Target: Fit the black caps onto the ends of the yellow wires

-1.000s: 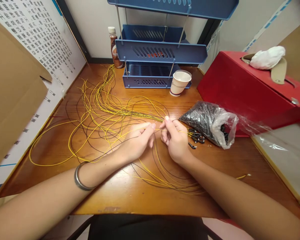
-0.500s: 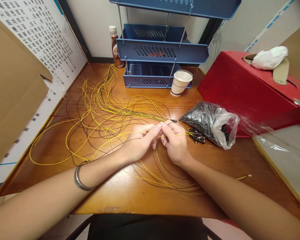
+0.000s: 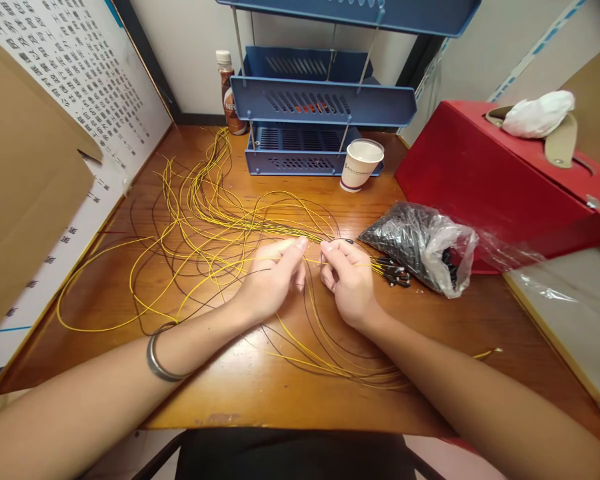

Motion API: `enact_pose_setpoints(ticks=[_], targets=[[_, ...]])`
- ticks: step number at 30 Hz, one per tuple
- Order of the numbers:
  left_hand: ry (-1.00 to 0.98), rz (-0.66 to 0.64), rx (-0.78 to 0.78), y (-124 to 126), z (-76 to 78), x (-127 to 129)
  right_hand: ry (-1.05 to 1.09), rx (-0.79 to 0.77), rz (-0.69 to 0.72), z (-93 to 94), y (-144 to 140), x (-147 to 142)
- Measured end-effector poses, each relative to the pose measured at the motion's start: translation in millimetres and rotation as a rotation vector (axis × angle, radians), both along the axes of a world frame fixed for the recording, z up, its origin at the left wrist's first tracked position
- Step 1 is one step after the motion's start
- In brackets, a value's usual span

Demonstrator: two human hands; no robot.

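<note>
My left hand (image 3: 275,277) is closed, thumb pressed to its fingers on a thin wire. Just to its right, my right hand (image 3: 349,277) pinches the wire too, and a short yellow stretch spans the small gap between them. Many thin yellow and dark wires (image 3: 200,200) lie in loose loops beyond and left of my hands. More wires (image 3: 310,357) curve under my hands toward the table's front. By my right hand, a cluster of black-tipped wire ends (image 3: 394,272) rests on the table. The exact grip points are hidden by my fingers.
A clear plastic bag of small black parts (image 3: 410,243) lies right of the wire ends, before a red box (image 3: 460,180). A paper cup (image 3: 361,167) stands by a blue tray rack (image 3: 325,100). A bottle (image 3: 230,100) stands behind; cardboard (image 3: 25,167) is at left.
My hands were together at the fingertips; now they are apart. My left hand has moved a little left, while my right hand has stayed nearly in place.
</note>
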State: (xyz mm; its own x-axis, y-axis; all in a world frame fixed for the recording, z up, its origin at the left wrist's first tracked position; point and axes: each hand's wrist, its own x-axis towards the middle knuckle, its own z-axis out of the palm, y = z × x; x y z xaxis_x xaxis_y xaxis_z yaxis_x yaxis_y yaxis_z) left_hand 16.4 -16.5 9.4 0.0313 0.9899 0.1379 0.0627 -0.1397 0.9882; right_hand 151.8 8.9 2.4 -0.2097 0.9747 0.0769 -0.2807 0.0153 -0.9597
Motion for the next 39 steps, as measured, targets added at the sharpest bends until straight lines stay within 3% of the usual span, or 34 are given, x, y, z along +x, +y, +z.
enact_pose_setpoints(ticks=[6,11,18,26,34,39], targets=[[0.098,-0.199,0.050,-1.6,1.8,1.7,-0.025,0.025,0.017,-0.1,0.6,-0.2],[0.072,-0.223,-0.021,-2.7,1.7,2.8,-0.067,0.061,0.034,-3.2,1.1,1.4],[-0.009,-0.012,-0.025,-0.3,0.9,1.7,-0.152,0.167,0.134,-3.1,-1.3,5.0],[-0.221,0.275,-0.010,4.9,7.8,3.5,-0.087,0.053,0.121,-1.7,-2.2,2.7],[-0.311,0.368,0.016,6.7,5.7,3.9,0.128,-0.089,-0.027,-6.2,7.6,1.6],[-0.254,0.413,0.011,7.6,5.7,2.8,0.165,-0.084,-0.016,-1.1,7.3,4.9]])
